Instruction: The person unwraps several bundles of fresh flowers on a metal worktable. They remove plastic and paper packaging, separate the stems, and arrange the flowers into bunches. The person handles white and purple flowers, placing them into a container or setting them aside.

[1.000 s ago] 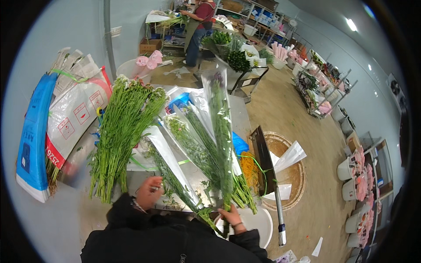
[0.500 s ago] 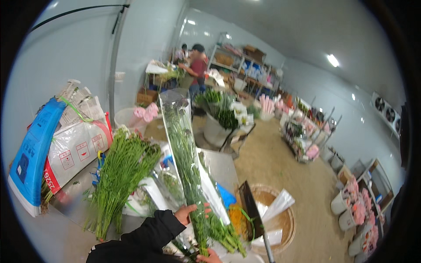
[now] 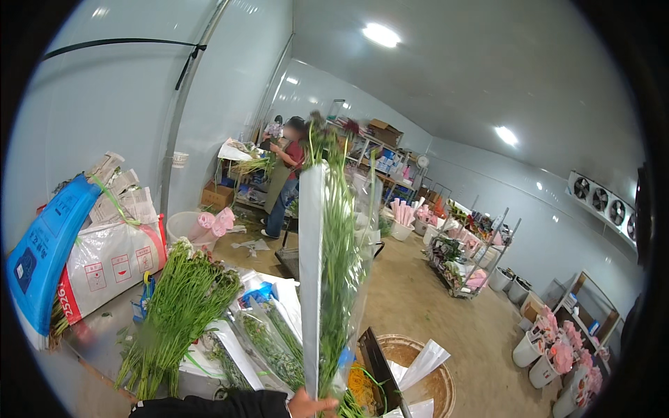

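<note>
Have swung the wrapped bunch of flowers [image 3: 341, 279] from a lean to nearly upright since half a second ago, turning a flat white side [image 3: 311, 279] to the left; have tilted the view upward too, bringing in more ceiling [image 3: 453, 63]. Holding the bunch low down in the left hand [image 3: 311, 404], with fingers [image 3: 326, 404] closed around it near the lower edge of the view. Have lost the right hand from view, so cannot tell whether gripping or loose. Can see greenery through the clear film [image 3: 362, 279], and dark reddish blooms [image 3: 317, 129] above the top of the white side, against the far shelves [image 3: 397, 167]. On the surface [image 3: 94, 348] to the left, see a big loose heap of long-stemmed flowers [image 3: 178, 313], and, between heap and held bunch, more wrapped bunches [image 3: 268, 341] lying near a white sleeve [image 3: 233, 348]. Farther left, find a blue bag [image 3: 49, 237] against a white bag with red edges [image 3: 115, 261]. Just right of the held bunch, make out orange netting [image 3: 362, 390] and a dark board [image 3: 380, 362], near a round brown tub [image 3: 443, 380] with white sheets [image 3: 421, 362] in it. Farther off, notice a person in a red top [image 3: 294, 155] and apron, pink rolls [image 3: 212, 223] in a pale bucket, a trolley of flowers [image 3: 456, 258], and, along the right, white buckets [image 3: 526, 353] of pink bundles [image 3: 547, 324].
</note>
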A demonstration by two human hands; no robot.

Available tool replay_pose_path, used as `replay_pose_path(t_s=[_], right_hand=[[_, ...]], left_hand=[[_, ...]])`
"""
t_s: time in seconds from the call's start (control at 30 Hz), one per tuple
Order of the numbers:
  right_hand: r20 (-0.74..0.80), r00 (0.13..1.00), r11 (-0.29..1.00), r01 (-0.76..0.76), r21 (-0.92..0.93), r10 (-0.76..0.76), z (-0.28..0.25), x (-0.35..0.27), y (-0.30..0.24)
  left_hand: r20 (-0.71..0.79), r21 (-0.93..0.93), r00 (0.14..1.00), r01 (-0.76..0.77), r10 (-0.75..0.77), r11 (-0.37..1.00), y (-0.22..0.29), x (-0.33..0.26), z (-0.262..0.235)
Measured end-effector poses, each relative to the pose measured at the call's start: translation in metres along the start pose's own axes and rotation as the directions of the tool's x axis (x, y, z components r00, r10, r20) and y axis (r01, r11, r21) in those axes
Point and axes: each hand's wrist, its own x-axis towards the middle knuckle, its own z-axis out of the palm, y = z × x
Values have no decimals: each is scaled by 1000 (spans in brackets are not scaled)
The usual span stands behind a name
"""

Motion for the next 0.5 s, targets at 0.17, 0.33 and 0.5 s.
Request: replay_pose_path(t_s=[0.17,0.33,0.5], right_hand=[[31,993,985,121,-127,-118,35,-23,-4],[266,959,938,-3,-347,101,49,23,-62],[464,769,863,504,-17,-440,126,3,-209]], left_hand=[[34,135,999,6,-11,991,-25,-8,-22],[-35,275,998,58,-50,960,5,-22,-43],[91,362,984,113,-156,925,5,-69,-88]])
